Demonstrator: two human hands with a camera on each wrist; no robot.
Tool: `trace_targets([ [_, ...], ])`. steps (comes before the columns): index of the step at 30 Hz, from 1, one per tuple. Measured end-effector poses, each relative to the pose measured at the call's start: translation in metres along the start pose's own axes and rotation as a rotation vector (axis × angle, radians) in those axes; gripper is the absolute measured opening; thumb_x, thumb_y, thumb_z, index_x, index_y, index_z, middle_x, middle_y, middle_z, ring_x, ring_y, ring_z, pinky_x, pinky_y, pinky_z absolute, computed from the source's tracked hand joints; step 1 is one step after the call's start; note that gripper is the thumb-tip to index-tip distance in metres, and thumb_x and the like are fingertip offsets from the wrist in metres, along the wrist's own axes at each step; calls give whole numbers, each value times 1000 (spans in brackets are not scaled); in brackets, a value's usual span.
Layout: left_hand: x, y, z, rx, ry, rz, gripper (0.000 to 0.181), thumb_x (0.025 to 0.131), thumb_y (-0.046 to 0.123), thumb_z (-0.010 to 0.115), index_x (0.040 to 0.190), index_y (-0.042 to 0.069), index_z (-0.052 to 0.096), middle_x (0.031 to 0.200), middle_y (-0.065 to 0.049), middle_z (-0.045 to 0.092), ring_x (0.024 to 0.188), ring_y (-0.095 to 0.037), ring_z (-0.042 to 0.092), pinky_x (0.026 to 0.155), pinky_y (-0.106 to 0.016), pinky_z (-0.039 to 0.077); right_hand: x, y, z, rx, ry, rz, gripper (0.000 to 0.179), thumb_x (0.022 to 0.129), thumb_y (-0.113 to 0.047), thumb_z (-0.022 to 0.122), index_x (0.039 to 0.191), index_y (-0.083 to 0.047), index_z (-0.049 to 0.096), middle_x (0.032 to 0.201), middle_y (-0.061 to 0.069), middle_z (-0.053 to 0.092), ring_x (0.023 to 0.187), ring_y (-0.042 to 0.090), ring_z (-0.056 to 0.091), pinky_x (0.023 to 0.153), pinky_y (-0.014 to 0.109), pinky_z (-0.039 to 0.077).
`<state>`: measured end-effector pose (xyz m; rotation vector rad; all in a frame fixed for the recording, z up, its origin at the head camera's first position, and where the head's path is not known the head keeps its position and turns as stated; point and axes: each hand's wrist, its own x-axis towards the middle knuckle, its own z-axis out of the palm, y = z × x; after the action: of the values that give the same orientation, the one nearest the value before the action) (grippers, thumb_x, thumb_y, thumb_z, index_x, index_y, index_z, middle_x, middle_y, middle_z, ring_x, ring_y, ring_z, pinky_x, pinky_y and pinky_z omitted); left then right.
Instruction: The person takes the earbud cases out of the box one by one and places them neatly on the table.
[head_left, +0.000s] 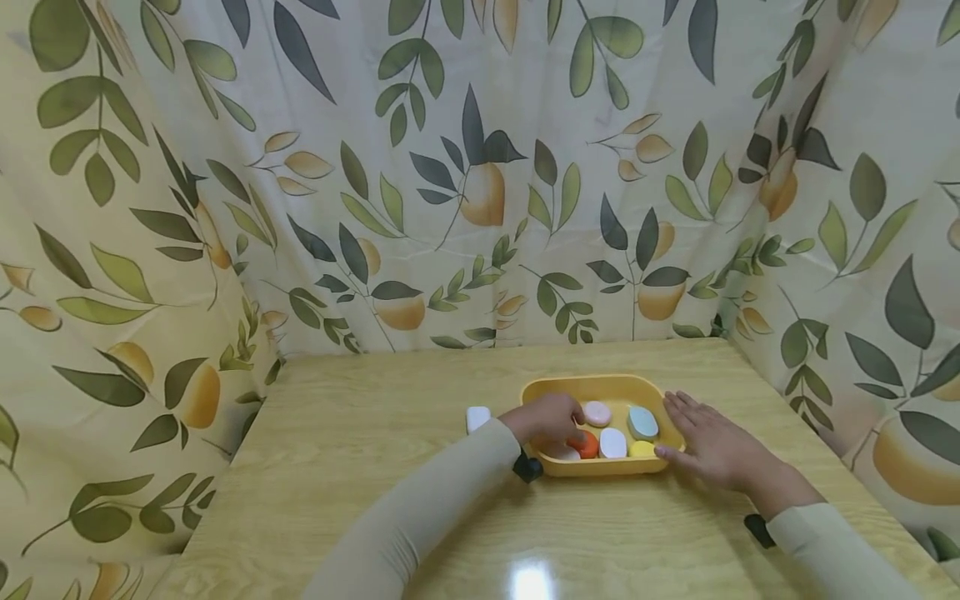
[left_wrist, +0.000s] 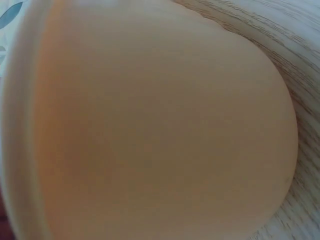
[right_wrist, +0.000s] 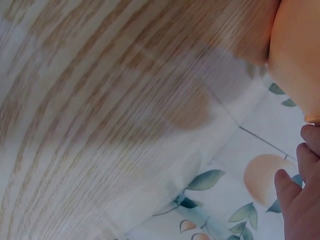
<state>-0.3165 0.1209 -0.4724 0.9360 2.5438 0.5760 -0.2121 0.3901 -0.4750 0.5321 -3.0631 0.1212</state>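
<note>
A tabletop (head_left: 337,450) bearing a yellow tray (head_left: 603,468)
The right hand (head_left: 712,446), fingers extended, lies against the tray's right end, seemingly steadying it; the left hand (head_left: 551,417) reaches in over the other end, fingers bent down at the red piece (head_left: 589,447), though I cannot tell whether they grip it.

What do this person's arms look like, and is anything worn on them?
The left sleeve and right sleeve are long, plain and pale beige. A small black piece shows at each wrist, left and right. Neither the left grip nor right grip wears a glove.
</note>
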Motion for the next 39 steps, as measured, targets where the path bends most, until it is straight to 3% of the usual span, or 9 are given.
trace_targets([
  [7,-4,0,-1,13,-25,-5,27,84,26,77,105,11,72,83,8,60,73,-8,52,60,-16,41,-1,-1,1,4,21,-8,87,96,-56,50,147,11,27,152,29,27,138,47,23,108,62,23],
  [11,0,-1,-2,-6,-59,-17,17,86,25,74,86,9,69,65,5,51,58,-9,46,50,-18,35,0,0,0,5,11,7,88,96,-57,49,147,11,26,153,28,25,139,47,21,109,62,22],
  [15,4,-2,-1,-33,-85,-31,36,88,24,71,60,12,53,49,4,39,43,-11,38,41,-21,27,1,1,1,10,-9,18,89,96,-58,48,148,10,23,154,28,23,140,46,19,110,61,21],
  [20,5,1,4,10,-44,-16,49,86,29,71,47,16,44,43,6,35,38,-10,35,39,-21,26,0,1,1,11,-4,20,88,97,-57,48,148,11,23,153,29,23,140,46,19,110,61,21],
  [27,4,3,14,6,-19,-32,41,83,33,75,53,16,55,48,8,38,48,-8,38,44,-20,30,0,-1,1,22,-2,8,88,97,-57,48,148,10,23,153,29,24,140,46,20,110,61,22],
  [32,5,2,18,-26,-19,11,41,84,32,76,59,15,49,53,7,34,52,-8,33,48,-20,27,-1,1,3,25,5,2,88,97,-57,48,148,10,22,153,29,24,140,46,20,109,61,23],
  [39,6,1,19,-116,0,17,22,82,26,80,81,15,60,76,8,57,69,-8,51,61,-19,43,0,4,6,36,13,6,88,97,-57,47,149,10,22,154,29,22,140,46,19,109,60,22],
])
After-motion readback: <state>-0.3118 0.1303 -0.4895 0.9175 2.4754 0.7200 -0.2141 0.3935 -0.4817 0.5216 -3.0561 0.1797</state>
